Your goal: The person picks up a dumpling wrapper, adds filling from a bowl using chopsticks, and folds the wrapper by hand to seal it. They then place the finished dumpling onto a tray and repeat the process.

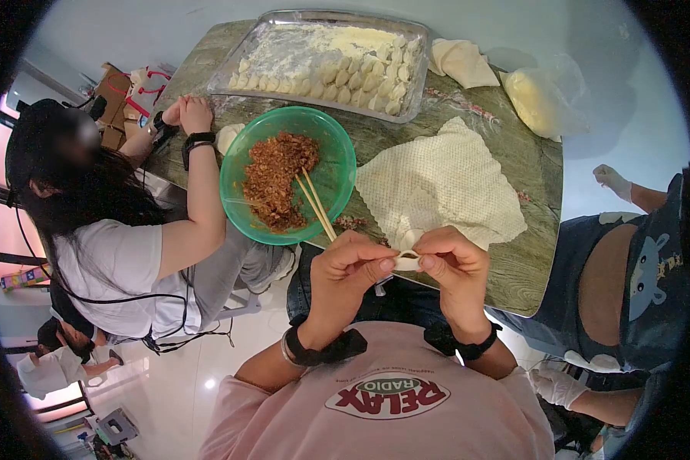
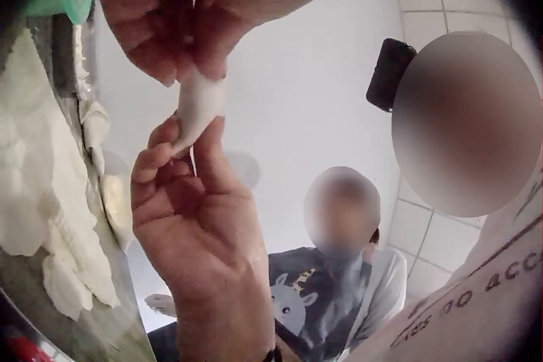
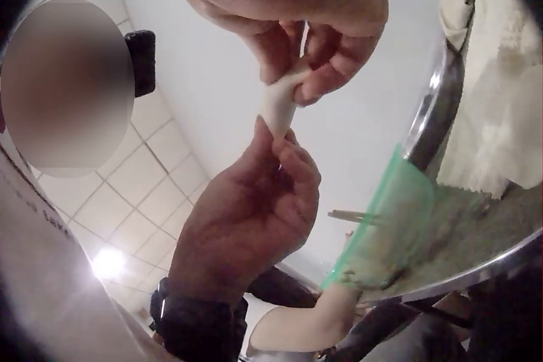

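In front of the chest, a half-folded white dumpling (image 1: 407,264) is held between both hands, its top edge parted around a darker middle. My left hand (image 1: 346,277) pinches one end with thumb and fingertips. The other end is pinched by my right hand (image 1: 458,277). In the left wrist view, the dumpling (image 2: 201,106) stretches between the two sets of fingertips. From the right wrist, its smooth dough side (image 3: 278,109) shows. Left of the hands stands a green bowl (image 1: 343,157) of brown minced filling (image 1: 272,180), with wooden chopsticks (image 1: 314,201) leaning in it.
A floured metal tray (image 1: 221,80) with rows of dumplings lies at the table's back. Cream textured cloth (image 1: 445,180) spreads beyond my hands, near a folded cloth (image 1: 461,63) and a yellowish plastic bag (image 1: 540,96). People are at the left (image 1: 123,245) and right (image 1: 644,268).
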{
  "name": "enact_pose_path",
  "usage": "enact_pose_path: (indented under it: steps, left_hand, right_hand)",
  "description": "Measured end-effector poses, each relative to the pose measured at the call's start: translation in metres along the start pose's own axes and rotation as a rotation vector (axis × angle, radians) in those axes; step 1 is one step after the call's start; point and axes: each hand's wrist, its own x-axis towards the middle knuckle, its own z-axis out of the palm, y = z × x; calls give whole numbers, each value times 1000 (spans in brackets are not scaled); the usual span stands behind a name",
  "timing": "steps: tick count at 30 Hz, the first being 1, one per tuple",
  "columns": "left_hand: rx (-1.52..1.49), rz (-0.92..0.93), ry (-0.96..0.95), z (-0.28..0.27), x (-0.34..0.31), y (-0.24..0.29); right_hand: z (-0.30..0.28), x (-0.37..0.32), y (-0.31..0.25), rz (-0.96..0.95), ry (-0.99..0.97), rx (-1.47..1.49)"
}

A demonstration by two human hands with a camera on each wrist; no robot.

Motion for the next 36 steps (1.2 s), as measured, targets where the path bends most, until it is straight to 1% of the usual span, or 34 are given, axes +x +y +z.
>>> enact_pose_path:
  steps: [2, 6, 8, 9, 11, 15, 17, 18, 20, 21, 23, 24, 26, 27, 29, 33, 35, 36]
  left_hand:
    - [148, 136, -10, -1, 0, 0]
    - [158, 159, 15, 1, -1, 2]
    - [197, 194, 23, 2, -1, 2]
    - [197, 192, 22, 2, -1, 3]
    - [271, 211, -25, 3, -1, 6]
    - [243, 219, -89, 0, 0, -5]
    - [17, 139, -169, 2, 5, -3]
    - [17, 140, -169, 2, 8, -6]
    - [-172, 56, -413, 4, 11, -13]
    - [-173, 57, -411, 7, 11, -12]
    - [-303, -82, -456, 14, 11, -9]
    - [-307, -80, -461, 13, 11, -11]
    - [-272, -115, -442, 13, 11, -17]
    - [-277, -118, -454, 13, 10, -17]
    - [-317, -176, -394, 12, 8, -16]
    - [-313, -242, -366, 13, 6, -21]
    - [-366, -285, -285, 13, 3, -22]
    - [-366, -289, -291, 15, 3, -21]
  right_hand:
    - [-1, 1, 0, -93, -53, -48]
    - [5, 1, -6, -104, -50, -51]
    - [12, 1, -13, 32, -12, -15]
    - [10, 0, -12, 32, -11, -15]
    - [5, -1, -7, -24, -67, -103]
    - [3, -1, -6, -51, -39, -67]
    - [2, -2, -8, -16, -33, -101]
    - [2, -2, -9, -16, -33, -101]
    - [3, -3, -12, 82, -57, -14]
    - [4, -4, -11, 82, -59, -15]
    - [7, -4, -9, 154, -101, 40]
    - [8, -4, -10, 152, -97, 35]
    - [9, -4, -13, 237, -98, 8]
    - [8, -5, -13, 235, -86, 3]
    - [5, -6, -11, 213, -127, -10]
    - [5, -6, -5, 199, -127, 4]
    - [6, -6, -9, 207, -128, 6]
    - [6, -6, -8, 206, -121, 6]
